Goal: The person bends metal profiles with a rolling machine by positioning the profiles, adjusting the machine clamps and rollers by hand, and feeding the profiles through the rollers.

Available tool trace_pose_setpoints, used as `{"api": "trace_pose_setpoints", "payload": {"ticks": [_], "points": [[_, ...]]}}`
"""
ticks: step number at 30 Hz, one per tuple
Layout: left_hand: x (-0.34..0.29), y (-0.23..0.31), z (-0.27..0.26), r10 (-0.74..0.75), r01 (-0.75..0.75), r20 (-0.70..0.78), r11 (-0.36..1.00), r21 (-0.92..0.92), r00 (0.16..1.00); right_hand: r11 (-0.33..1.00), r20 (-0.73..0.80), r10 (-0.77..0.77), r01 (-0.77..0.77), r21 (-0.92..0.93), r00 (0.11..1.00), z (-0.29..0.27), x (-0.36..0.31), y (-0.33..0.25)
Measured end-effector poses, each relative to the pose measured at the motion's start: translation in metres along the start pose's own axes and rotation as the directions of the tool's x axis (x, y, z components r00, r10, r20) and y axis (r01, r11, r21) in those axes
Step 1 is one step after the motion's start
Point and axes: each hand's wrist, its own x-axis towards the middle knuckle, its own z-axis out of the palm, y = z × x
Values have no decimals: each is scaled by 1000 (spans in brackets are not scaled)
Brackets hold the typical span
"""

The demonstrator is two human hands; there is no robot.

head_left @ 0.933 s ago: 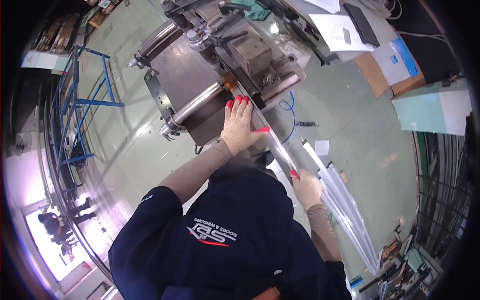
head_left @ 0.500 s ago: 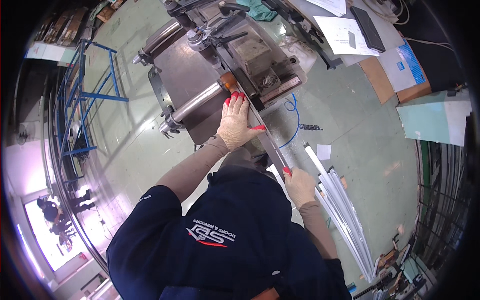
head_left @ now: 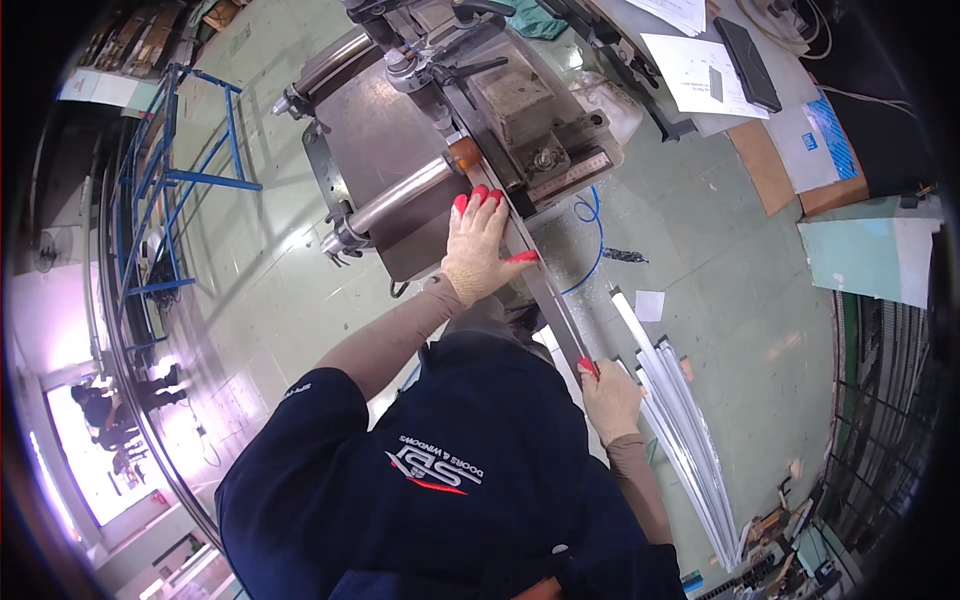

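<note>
A long, narrow metal profile (head_left: 549, 303) runs from the machine (head_left: 368, 130) toward my right side. My left hand (head_left: 477, 240), in a pale glove with red fingertips, lies on the profile with fingers stretched forward and thumb out across it. Just ahead of those fingertips is an orange clamp tip (head_left: 464, 153) on a steel cylinder (head_left: 405, 195). Farther back along the bar, my right hand (head_left: 611, 400), gloved the same way, is closed round the profile with its thumb on top. Its other fingers are mostly hidden.
Several white profiles (head_left: 680, 425) lie on the floor to the right, near a blue hose (head_left: 600, 240). At the upper right, a table holds papers (head_left: 690, 75) and a black case (head_left: 747, 62). A blue metal frame (head_left: 210, 183) stands left; another person (head_left: 100, 410) is beyond.
My right hand has shifted back along the profile's line, a little farther from the machine. My left hand keeps nearly the same place by the clamp. The whole view has tilted slightly.
</note>
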Motion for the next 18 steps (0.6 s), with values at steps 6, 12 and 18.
{"api": "trace_pose_setpoints", "payload": {"ticks": [6,12,18], "points": [[12,-8,0,-14,14,1,994,109,1000,999,78,12,-9,-42,997,0,29,-19],[20,-26,-1,-19,7,92,991,133,996,1000,-13,20,-19,22,1000,-3,40,-30],[17,-24,-4,-37,28,85,994,106,996,998,6,-4,4,55,1000,2,42,-24]]}}
